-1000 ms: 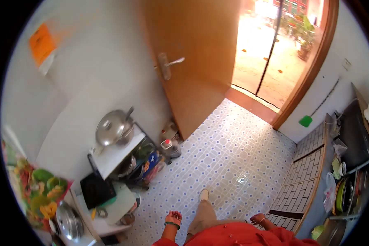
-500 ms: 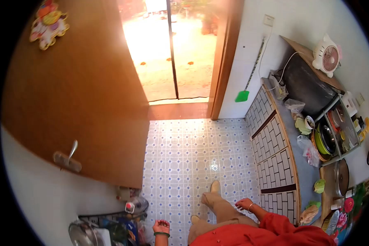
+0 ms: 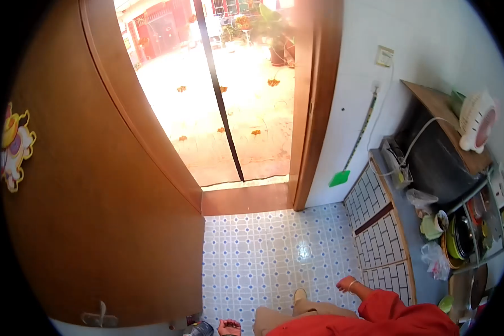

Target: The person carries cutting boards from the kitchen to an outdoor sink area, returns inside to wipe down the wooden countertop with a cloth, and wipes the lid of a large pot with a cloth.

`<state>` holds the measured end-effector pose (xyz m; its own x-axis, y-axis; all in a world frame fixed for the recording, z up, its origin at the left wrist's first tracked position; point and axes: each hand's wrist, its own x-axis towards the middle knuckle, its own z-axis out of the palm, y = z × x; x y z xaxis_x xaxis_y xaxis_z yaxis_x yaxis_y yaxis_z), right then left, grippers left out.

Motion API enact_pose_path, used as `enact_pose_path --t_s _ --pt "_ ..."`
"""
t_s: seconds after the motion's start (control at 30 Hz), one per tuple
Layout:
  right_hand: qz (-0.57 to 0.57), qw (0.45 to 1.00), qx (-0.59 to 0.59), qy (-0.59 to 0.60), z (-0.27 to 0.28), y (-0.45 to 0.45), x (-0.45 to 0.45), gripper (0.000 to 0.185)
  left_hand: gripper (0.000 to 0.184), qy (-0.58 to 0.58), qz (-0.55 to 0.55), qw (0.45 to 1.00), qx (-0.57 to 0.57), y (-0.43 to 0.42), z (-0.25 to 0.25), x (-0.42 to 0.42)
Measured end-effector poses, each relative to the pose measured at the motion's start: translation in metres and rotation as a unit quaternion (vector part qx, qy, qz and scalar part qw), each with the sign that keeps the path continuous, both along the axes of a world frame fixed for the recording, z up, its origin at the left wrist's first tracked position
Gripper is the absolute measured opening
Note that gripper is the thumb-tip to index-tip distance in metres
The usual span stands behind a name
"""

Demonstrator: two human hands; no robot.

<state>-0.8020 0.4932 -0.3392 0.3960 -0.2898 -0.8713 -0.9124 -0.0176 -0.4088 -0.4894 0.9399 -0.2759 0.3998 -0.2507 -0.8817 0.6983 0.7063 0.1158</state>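
My left hand (image 3: 229,327) hangs at the bottom edge beside a clear plastic bottle (image 3: 200,329), its fingers loosely curled with nothing seen in them. The wrist is mostly cut off by the frame. My right hand (image 3: 346,283) hangs above the tiled floor (image 3: 257,257), near the brick-patterned cabinet front (image 3: 383,241). Its fingers are relaxed and hold nothing visible; a bracelet circles that wrist. Ahead is an open doorway with a sheer screen curtain (image 3: 252,112), split by a dark central strip.
A wooden door (image 3: 95,196) stands swung inward on the left. Along the right, a counter (image 3: 411,246) carries bags, bowls and a dish rack (image 3: 479,259). A small fan (image 3: 479,123) sits above a dark bulky item (image 3: 434,148). A green fly swatter (image 3: 340,178) hangs by the doorframe.
The view has moved forward and tilted up, so the doorway is nearer and more of the yard shows. Both hands swing by my sides; the left has dropped closer to the bottom edge.
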Motion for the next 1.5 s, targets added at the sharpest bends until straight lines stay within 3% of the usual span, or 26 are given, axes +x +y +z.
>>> enact_pose_path --t_s 0.03,0.07,0.1,0.13,0.17,0.2,0.27,0.33,0.4,0.43,0.47,0.57,0.73,0.8,0.87,1.03,1.1,1.23,1.37,1.43,1.47,1.5 --pt "0.0 1.0 0.0 -0.004 0.006 -0.02 0.03 0.021 0.026 -0.017 -0.018 1.0 -0.007 -0.006 -0.006 0.013" --pt "0.236 0.966 -0.109 -0.008 0.023 -0.039 0.071 0.022 0.026 -0.036 -0.036 0.999 -0.015 -0.016 -0.01 0.027" --pt "0.454 0.865 -0.213 -0.008 0.033 -0.052 0.108 0.024 0.025 -0.054 -0.056 0.997 0.011 -0.035 0.01 0.042" --pt "0.451 0.865 -0.219 -0.011 0.021 -0.06 0.138 0.024 0.025 -0.03 -0.029 0.998 -0.04 -0.046 0.013 0.06" --pt "0.152 0.985 -0.08 -0.031 0.009 -0.065 0.172 0.024 0.025 -0.04 -0.037 0.998 -0.025 -0.058 0.016 0.079" --pt "-0.164 0.983 0.07 -0.051 -0.001 -0.071 0.204 0.024 0.025 -0.049 -0.045 0.998 -0.01 -0.074 0.03 0.097" --pt "-0.208 0.974 0.04 -0.074 0.045 -0.062 0.273 0.021 0.026 -0.05 -0.039 0.998 -0.022 -0.094 0.024 0.14" --pt "-0.186 0.978 0.049 -0.08 0.033 -0.062 0.324 0.019 0.026 -0.096 -0.049 0.994 -0.026 -0.118 0.021 0.191" --pt "-0.044 0.991 0.005 -0.128 0.015 -0.062 0.355 0.019 0.028 -0.095 -0.053 0.994 -0.021 -0.141 0.024 0.243" --pt "-0.001 0.991 -0.017 -0.134 0.027 -0.059 0.373 0.021 0.029 -0.081 -0.062 0.994 -0.025 -0.152 0.029 0.264" --pt "-0.028 0.999 0.024 -0.021 0.039 -0.06 0.393 0.022 0.03 -0.07 -0.072 0.995 -0.029 -0.165 0.034 0.29" --pt "0.029 0.998 -0.012 -0.048 0.074 -0.08 0.448 0.026 0.033 -0.084 -0.147 0.985 -0.039 -0.203 0.04 0.358" --pt "-0.135 0.982 -0.005 -0.131 0.111 -0.123 0.527 0.029 0.032 -0.124 -0.296 0.946 -0.054 -0.263 0.031 0.452" --pt "-0.194 0.959 0.032 -0.205 0.118 -0.146 0.556 0.024 0.031 -0.083 -0.252 0.963 -0.054 -0.304 0.054 0.473" --pt "-0.201 0.958 0.022 -0.205 0.129 -0.175 0.592 0.022 0.031 -0.088 -0.259 0.96 -0.063 -0.335 0.044 0.495" --pt "-0.138 0.93 -0.009 -0.342 0.173 -0.258 0.691 0.023 0.031 -0.123 -0.289 0.945 -0.091 -0.417 0.052 0.543" --pt "0.011 0.903 -0.139 -0.407 0.189 -0.292 0.728 0.025 0.03 -0.055 -0.241 0.968 -0.053 -0.451 0.074 0.554" --pt "0.132 0.871 -0.1 -0.463 0.232 -0.345 0.812 0.026 0.03 -0.064 -0.247 0.965 -0.062 -0.515 0.094 0.574" --pt "0.219 0.797 -0.069 -0.559 0.277 -0.397 0.893 0.024 0.026 -0.068 -0.275 0.954 -0.1 -0.576 0.126 0.592" --pt "0.171 0.878 -0.057 -0.444 0.316 -0.435 0.918 0.018 0.026 -0.066 -0.294 0.948 -0.099 -0.601 0.134 0.605" --pt "0.178 0.807 -0.189 -0.53 0.288 -0.461 0.938 0.019 0.026 -0.068 -0.315 0.941 -0.104 -0.613 0.139 0.612" --pt "0.091 0.827 -0.064 -0.551 0.279 -0.489 0.951 0.026 0.026 -0.06 -0.316 0.942 -0.1 -0.627 0.144 0.62"
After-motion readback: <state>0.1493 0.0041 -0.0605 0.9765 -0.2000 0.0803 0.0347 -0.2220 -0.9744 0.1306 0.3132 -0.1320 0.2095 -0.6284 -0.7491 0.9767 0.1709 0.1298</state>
